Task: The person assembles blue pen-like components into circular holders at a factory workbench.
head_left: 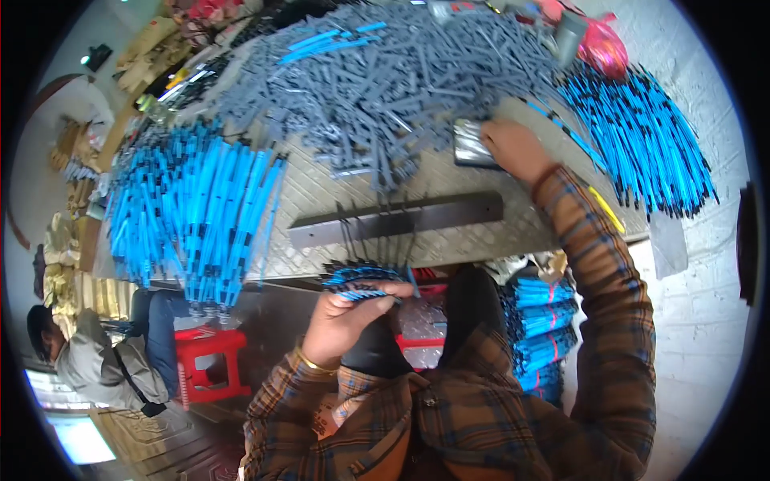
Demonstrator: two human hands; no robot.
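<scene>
My left hand (343, 319) is closed round a bundle of thin blue-and-black sticks (353, 276), held above my lap just off the table's near edge. Its thumb lies across the bundle's near side. Farther right, my right hand (517, 150) is at the right side of a small dark tray (475, 164) with shiny silver pieces (470, 138) in it. The fingers there are curled together; anything between them is too small to make out. Between the hands and the heap, a dark metal bar (401, 218) lies across the table, with a few thin dark rods standing along it.
A large heap of grey plastic pieces (385, 80) covers the table's far side. Blue-and-black sticks lie in a left pile (192, 200) and a right pile (650, 144). Tied blue bundles (541, 329) stack below the edge. A red stool (210, 365) and a seated person (108, 361) are at left.
</scene>
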